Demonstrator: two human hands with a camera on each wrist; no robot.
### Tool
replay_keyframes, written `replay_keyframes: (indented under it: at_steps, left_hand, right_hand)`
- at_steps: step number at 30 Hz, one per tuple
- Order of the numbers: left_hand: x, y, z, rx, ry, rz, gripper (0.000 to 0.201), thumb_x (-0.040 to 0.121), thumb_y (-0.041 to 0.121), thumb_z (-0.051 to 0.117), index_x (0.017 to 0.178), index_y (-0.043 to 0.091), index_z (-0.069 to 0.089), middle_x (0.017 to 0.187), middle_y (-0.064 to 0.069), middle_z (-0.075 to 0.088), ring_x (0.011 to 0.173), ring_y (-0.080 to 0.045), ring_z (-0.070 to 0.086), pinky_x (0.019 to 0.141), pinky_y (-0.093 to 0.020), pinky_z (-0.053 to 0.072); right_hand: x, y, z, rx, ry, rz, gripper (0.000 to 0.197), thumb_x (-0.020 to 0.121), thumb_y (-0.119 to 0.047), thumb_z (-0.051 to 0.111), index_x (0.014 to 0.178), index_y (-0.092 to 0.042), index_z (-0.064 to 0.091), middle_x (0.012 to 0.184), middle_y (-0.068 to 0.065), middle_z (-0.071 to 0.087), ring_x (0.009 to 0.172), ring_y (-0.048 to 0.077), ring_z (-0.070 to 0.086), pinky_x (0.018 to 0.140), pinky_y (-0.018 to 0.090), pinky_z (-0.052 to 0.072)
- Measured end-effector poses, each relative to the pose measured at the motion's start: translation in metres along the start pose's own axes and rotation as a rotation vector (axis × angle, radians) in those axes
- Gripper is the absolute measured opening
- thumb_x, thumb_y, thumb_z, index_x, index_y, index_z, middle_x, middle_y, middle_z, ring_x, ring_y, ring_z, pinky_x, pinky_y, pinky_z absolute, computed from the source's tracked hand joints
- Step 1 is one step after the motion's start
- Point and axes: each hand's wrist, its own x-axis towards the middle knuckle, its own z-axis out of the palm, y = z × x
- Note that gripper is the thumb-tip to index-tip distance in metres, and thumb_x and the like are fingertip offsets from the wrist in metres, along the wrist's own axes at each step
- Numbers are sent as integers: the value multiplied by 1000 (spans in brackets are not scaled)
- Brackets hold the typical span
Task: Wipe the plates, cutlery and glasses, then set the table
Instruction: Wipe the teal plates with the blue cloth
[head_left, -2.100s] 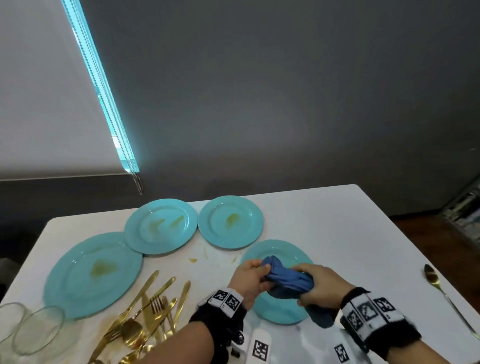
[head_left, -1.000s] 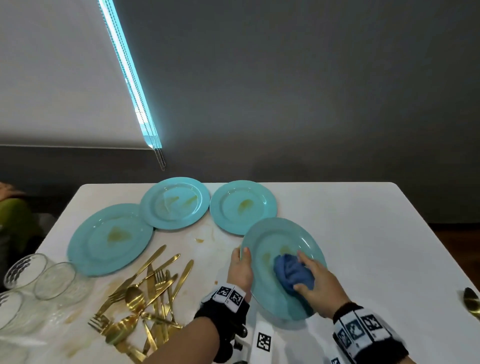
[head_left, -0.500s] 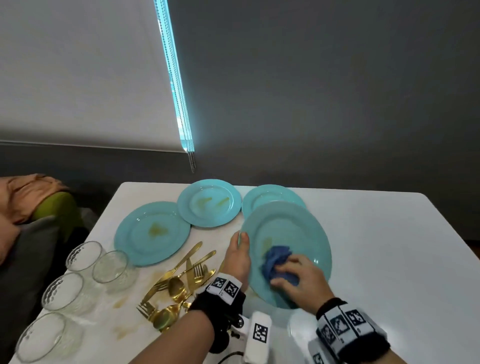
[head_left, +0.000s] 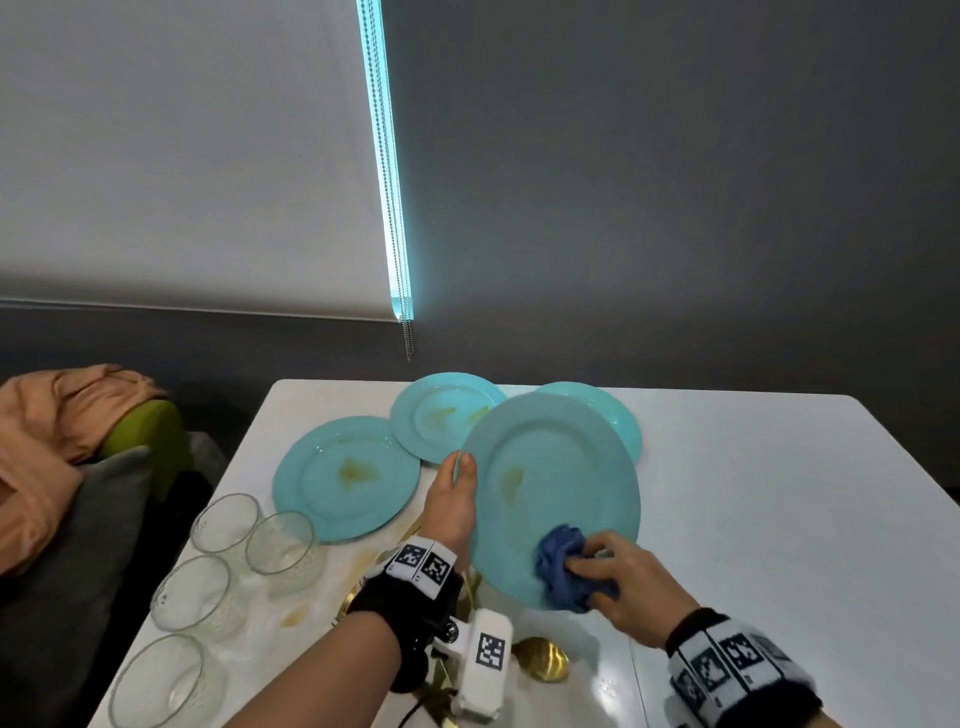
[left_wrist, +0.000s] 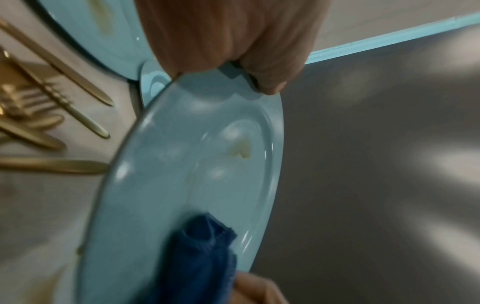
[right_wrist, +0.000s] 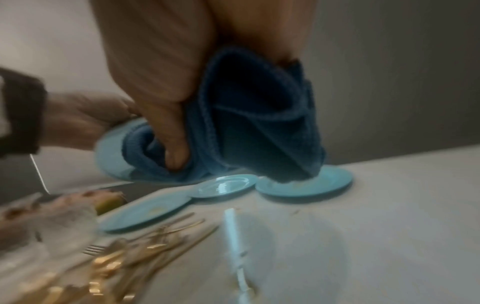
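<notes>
Four glasses (head_left: 228, 525) are standing at the left edge of the bench (head_left: 753, 499), beside a stained plate (head_left: 347, 478). My left grip (head_left: 451, 506) is pinching the rim of the raised, tilted plate (head_left: 556, 483), thumb on its face. A yellowish smear is showing on it. My right grip (head_left: 623, 584) is clutching the bunched blue cloth (head_left: 558, 571), pressing it against the plate's lower part.

Home dining room: white desk (head_left: 753, 493) against grey wall, soiled turquoise plates (head_left: 347, 475), gold cutlery (right_wrist: 145, 242), drinking glasses (head_left: 280, 545), roller blind (head_left: 182, 156) with bead chain, cushioned seat with orange garment (head_left: 47, 441) alongside.
</notes>
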Motion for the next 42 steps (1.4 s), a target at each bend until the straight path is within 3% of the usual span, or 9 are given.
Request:
replay_keyframes:
  at_steps: [6,11,18,20,23,30,35,40,42]
  left_hand:
    - [-3,1,-15,-41,-42,-12,24,100,33,39,113,22,56,118,-7,63,107,-26,61,98,-48,48]
    - [7,10,-34,-45,-9,45,25,99,31,41,115,17,56,119,-11,63,111,-30,60,100,-52,46]
    - [-4,15,-28,-102,-77,68,17,100,30,41,102,24,58,110,-4,65,105,-27,62,97,-45,49]
    - [-1,17,-24,-100,-57,82,19,97,34,45,102,24,60,111,-6,66,107,-28,62,97,-48,49]
    - [5,19,-22,-106,-54,82,22,99,31,43,109,21,59,116,-7,65,108,-27,62,98,-48,48]
    - [-9,18,25,-99,-103,78,20,101,23,39,98,20,58,100,-3,67,93,-23,63,90,-43,51]
    - [5,16,52,-43,-69,104,20,100,28,40,108,19,57,107,-5,65,102,-26,62,98,-46,48]
    - [-1,2,83,-51,-99,43,24,98,37,43,110,23,58,121,-7,63,112,-28,60,99,-50,47]
    - [0,-2,92,-63,-90,36,41,92,48,47,120,19,55,129,-8,58,118,-28,57,102,-51,44]
  right_hand:
    - [21,-19,6,81,510,203,39,76,-7,70,114,-10,67,98,22,57,89,33,58,82,21,37]
    - [0,-39,32,-17,172,-35,43,76,-32,62,119,-28,64,109,9,56,95,24,57,85,13,37]
    - [8,-45,11,-23,500,269,46,83,-22,65,127,-26,56,102,12,56,93,32,58,71,34,49]
    - [2,-52,21,-33,398,64,46,75,-29,66,119,-33,57,93,7,61,80,28,64,60,31,52]
    - [-8,-41,8,-111,128,-9,41,83,-37,53,124,-45,53,106,1,58,96,22,61,75,26,47]
    - [9,-4,-37,-85,533,236,38,81,-32,56,118,-29,64,98,12,58,87,32,62,68,33,50]
    - [-14,24,-46,-161,31,-34,36,86,-41,48,120,-48,56,94,-7,42,101,20,56,75,20,35]
    - [-9,63,-73,-206,445,286,36,86,-21,56,116,-38,62,93,3,47,96,28,57,69,27,40]
    - [-11,67,-62,-91,549,195,35,76,-19,64,108,-32,68,84,6,56,78,29,63,57,27,46]
